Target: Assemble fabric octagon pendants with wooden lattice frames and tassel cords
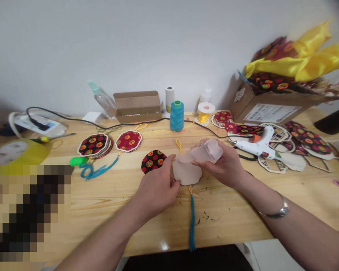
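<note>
My right hand (228, 165) is wrapped round a translucent white squeeze bottle (205, 151), tilted with its narrow end over a plain beige scalloped piece (188, 175). Whether the bottle's tip touches the piece I cannot tell. My left hand (159, 186) holds the piece by its left edge, thumb and fingers closed on it. A yellow cord loop (179, 145) sticks out at its top, and a teal tassel (192, 222) hangs from its bottom towards me. Just left of it lies a dark patterned fabric piece (153, 162), partly behind my left hand.
At left lie finished-looking patterned ornaments (93, 145) with teal tassels. A teal thread cone (177, 116) and a yellow cord spool (203, 116) stand behind. To the right are a white glue gun (264, 145), wooden frames and a cardboard box (268, 109) with fabric. A black cable (130, 124) crosses the table.
</note>
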A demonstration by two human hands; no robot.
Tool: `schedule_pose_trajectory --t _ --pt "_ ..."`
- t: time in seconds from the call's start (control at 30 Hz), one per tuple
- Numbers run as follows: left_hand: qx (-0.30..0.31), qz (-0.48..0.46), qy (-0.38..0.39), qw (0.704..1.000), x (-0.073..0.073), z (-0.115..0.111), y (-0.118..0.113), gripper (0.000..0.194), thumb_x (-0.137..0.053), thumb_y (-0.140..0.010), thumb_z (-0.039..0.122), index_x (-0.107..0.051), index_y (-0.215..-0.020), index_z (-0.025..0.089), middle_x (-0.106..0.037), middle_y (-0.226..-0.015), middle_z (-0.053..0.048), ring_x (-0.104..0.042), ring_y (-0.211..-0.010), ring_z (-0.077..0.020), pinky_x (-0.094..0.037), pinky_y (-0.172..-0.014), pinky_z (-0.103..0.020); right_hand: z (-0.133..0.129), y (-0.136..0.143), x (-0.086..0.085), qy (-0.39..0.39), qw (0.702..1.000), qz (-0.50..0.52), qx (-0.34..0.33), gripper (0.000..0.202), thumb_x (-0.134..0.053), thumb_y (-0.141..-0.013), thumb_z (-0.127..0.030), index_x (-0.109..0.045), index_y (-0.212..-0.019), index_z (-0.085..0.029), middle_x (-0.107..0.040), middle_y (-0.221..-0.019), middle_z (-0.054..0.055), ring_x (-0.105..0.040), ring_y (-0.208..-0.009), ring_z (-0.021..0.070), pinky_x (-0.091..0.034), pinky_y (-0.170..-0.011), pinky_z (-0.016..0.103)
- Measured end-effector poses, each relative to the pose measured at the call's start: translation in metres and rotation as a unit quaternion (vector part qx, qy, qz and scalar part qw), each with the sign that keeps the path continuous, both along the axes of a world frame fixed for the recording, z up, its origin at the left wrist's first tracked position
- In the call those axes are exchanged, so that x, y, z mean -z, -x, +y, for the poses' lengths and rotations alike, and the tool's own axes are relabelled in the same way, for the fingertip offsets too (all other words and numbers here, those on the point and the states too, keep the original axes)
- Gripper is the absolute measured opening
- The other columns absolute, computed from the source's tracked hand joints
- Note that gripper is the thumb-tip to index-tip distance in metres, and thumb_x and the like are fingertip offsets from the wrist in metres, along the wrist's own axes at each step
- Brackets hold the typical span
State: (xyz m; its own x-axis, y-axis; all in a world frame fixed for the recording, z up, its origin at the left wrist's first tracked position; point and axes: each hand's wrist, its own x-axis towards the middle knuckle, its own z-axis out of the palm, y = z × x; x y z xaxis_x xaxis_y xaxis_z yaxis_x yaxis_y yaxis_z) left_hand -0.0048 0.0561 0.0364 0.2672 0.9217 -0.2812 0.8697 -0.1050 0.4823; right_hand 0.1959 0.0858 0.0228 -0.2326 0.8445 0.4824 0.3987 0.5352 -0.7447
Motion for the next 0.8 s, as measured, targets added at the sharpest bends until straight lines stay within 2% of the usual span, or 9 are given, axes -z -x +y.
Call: schedule_pose_trajectory --t 0.13,0.27,0.33,0.4,0.47,0.57,0.67,0.73,0.8 --pt "0.003 -0.001 0.002 1.0 -0.001 0.0 0.0 0.064 -0.049 -0.08 0.027 -0.029 -0.14 0.016 -0.067 -0.073 -0.001 -0.064 -0.075 -0.0234 -0.037 -0.06 -0.03 0.002 -0.002 -0.005 -0.031 0.999 -0.015 0.021 0.017 -0.072 -0.075 -0.028 -0.059 -0.082 -0.02 -0.067 -0.08 0.002 -0.062 -0.07 0.0153 -0.05 -0.064 0.028" --pt "0.004 -0.001 0.004 1.0 -0.001 0.0 0.001 0.064 -0.048 -0.08 0.027 -0.029 -0.14 0.016 -0.067 -0.074 -0.001 -0.063 -0.075 -0.0236 -0.037 -0.061 -0.03 0.004 -0.008 -0.015 -0.09 0.993 -0.058 0.057 0.014 -0.069 -0.076 -0.025 -0.057 -0.073 -0.02 -0.062 -0.068 -0.002 -0.056 -0.057 0.0114 -0.046 -0.053 0.024" --pt "0.003 0.0 0.006 1.0 -0.001 0.0 0.001 0.064 -0.048 -0.08 0.027 -0.029 -0.14 0.015 -0.067 -0.073 -0.001 -0.063 -0.074 -0.0233 -0.037 -0.061 -0.03 0.004 -0.01 -0.017 -0.094 0.99 -0.071 0.083 0.013 -0.068 -0.075 -0.024 -0.056 -0.074 -0.021 -0.061 -0.067 -0.002 -0.056 -0.056 0.0123 -0.046 -0.053 0.026" --pt "0.001 -0.004 0.006 1.0 -0.001 -0.001 0.001 0.064 -0.049 -0.08 0.027 -0.029 -0.141 0.016 -0.066 -0.072 0.0 -0.062 -0.072 -0.0227 -0.037 -0.06 -0.03 0.003 -0.011 -0.017 -0.1 0.987 -0.037 0.118 0.015 -0.068 -0.075 -0.024 -0.057 -0.084 -0.021 -0.065 -0.077 0.002 -0.062 -0.068 0.0168 -0.051 -0.061 0.03" --pt "-0.004 -0.016 0.004 1.0 0.0 -0.001 0.002 0.065 -0.05 -0.08 0.026 -0.03 -0.141 0.016 -0.065 -0.069 0.001 -0.062 -0.07 -0.0217 -0.037 -0.06 -0.03 0.003 -0.01 -0.016 -0.107 0.984 0.042 0.139 0.027 -0.067 -0.076 -0.023 -0.054 -0.1 -0.023 -0.066 -0.1 0.006 -0.065 -0.082 0.0202 -0.054 -0.067 0.034" --pt "-0.036 -0.056 -0.021 0.998 -0.001 0.0 0.005 0.062 -0.052 -0.08 0.028 -0.035 -0.138 0.018 -0.061 -0.064 0.003 -0.059 -0.064 -0.0186 -0.039 -0.059 -0.029 0.003 -0.009 -0.016 -0.111 0.976 0.137 0.131 0.033 -0.061 -0.081 -0.023 -0.045 -0.11 -0.029 -0.052 -0.128 0.008 -0.066 -0.082 0.0186 -0.056 -0.072 0.039" --pt "-0.11 -0.066 -0.111 0.986 -0.003 0.006 0.012 0.05 -0.05 -0.083 0.032 -0.045 -0.131 0.02 -0.061 -0.067 0.003 -0.058 -0.063 -0.0166 -0.042 -0.062 -0.029 0.001 -0.011 -0.02 -0.086 0.98 0.127 0.123 0.044 -0.06 -0.081 -0.03 -0.038 -0.119 -0.033 -0.036 -0.142 0.009 -0.064 -0.096 0.0239 -0.053 -0.086 0.047" --pt "-0.142 -0.014 -0.187 0.972 -0.003 0.012 0.018 0.042 -0.049 -0.085 0.033 -0.052 -0.125 0.021 -0.065 -0.082 -0.002 -0.061 -0.077 -0.0196 -0.045 -0.069 -0.031 -0.001 -0.014 -0.023 -0.06 0.987 0.094 0.117 0.057 -0.062 -0.079 -0.033 -0.033 -0.127 -0.035 -0.027 -0.148 0.009 -0.058 -0.109 0.0301 -0.049 -0.09 0.05" --pt "-0.138 0.058 -0.235 0.96 -0.003 0.017 0.023 0.036 -0.048 -0.087 0.032 -0.057 -0.12 0.021 -0.065 -0.103 -0.007 -0.059 -0.095 -0.0245 -0.046 -0.078 -0.034 -0.001 -0.017 -0.024 -0.049 0.992 0.037 0.109 0.061 -0.062 -0.079 -0.032 -0.03 -0.131 -0.036 -0.025 -0.149 0.009 -0.052 -0.118 0.0337 -0.047 -0.092 0.052"
